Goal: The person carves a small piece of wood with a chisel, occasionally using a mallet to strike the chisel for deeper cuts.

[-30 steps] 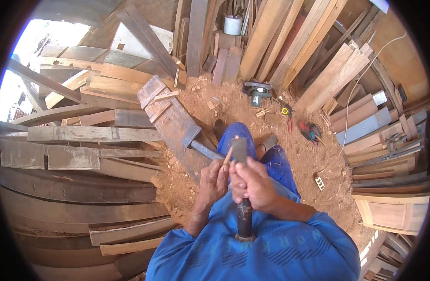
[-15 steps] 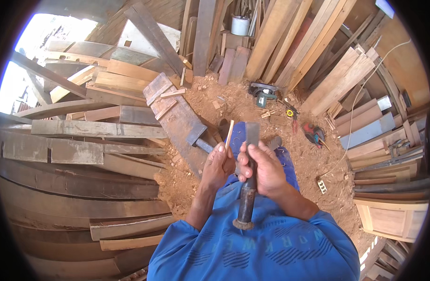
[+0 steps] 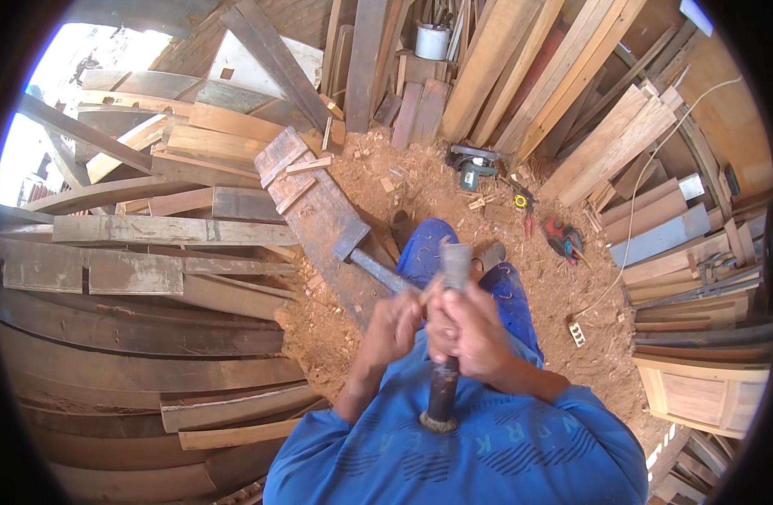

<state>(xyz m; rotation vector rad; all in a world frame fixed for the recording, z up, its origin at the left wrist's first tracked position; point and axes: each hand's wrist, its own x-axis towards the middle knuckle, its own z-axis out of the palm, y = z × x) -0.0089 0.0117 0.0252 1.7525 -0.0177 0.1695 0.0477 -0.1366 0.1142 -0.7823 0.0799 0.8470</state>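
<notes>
My right hand (image 3: 472,334) is wrapped around a wide chisel (image 3: 443,389), its blade pointing away from me and its dark handle end near my shirt. Close beside it, my left hand (image 3: 392,331) is closed on a thin wooden stick (image 3: 432,290). The stick tilts toward the chisel blade, and its tip is blurred against my right hand, so contact with the blade cannot be made out. A hammer (image 3: 351,240) lies on a worn plank (image 3: 319,202) left of my knees, its handle running toward my left hand.
Sawdust and chips cover the ground. Beyond my knees lie a green power tool (image 3: 471,171), a yellow tape measure (image 3: 520,201) and a red-and-black tool (image 3: 563,237). A power strip (image 3: 577,334) with a cable is at right. Stacked boards (image 3: 142,328) line the left.
The stick has swung from upright down toward the chisel, and my hands have come together. The chisel blade has drawn slightly nearer to me. The hammer has stayed on the plank.
</notes>
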